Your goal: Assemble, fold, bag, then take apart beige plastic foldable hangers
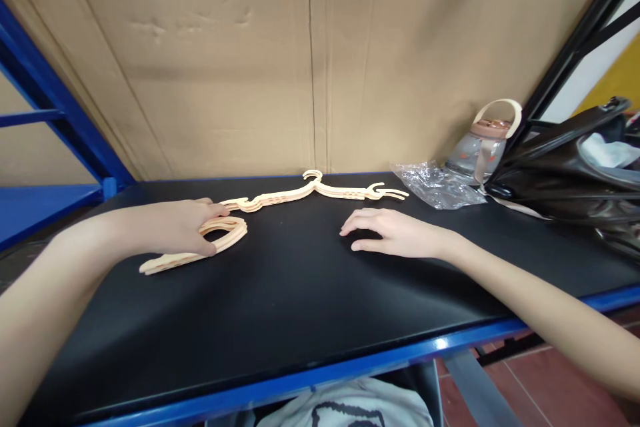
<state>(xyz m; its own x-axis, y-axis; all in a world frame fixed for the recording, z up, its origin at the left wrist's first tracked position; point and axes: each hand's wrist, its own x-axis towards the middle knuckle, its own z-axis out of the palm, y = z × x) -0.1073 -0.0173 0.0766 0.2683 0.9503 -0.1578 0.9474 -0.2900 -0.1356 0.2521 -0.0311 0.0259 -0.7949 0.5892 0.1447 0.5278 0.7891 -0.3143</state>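
Two hangers lie on the black table (280, 307): the folded hanger (233, 233) under my left hand (187, 227), fingers around its edge; the open hanger (285, 197) near the cardboard (215, 67). My right hand (387, 233) is empty, loosely open, with bare table toward the front edge.

A black tabletop (280, 307) with a blue front edge (310, 377) carries a cream stack of spread hangers (285, 195) along its back, the hook toward the rear. Nearer the front, on the left part, lies a folded cream hanger piece (233, 235) with a curved end. Crinkled clear plastic (440, 188) lies at the back right, beside a clear bottle (473, 155) with a pinkish lid; a shiny dark bag (550, 177) rests at the right end.
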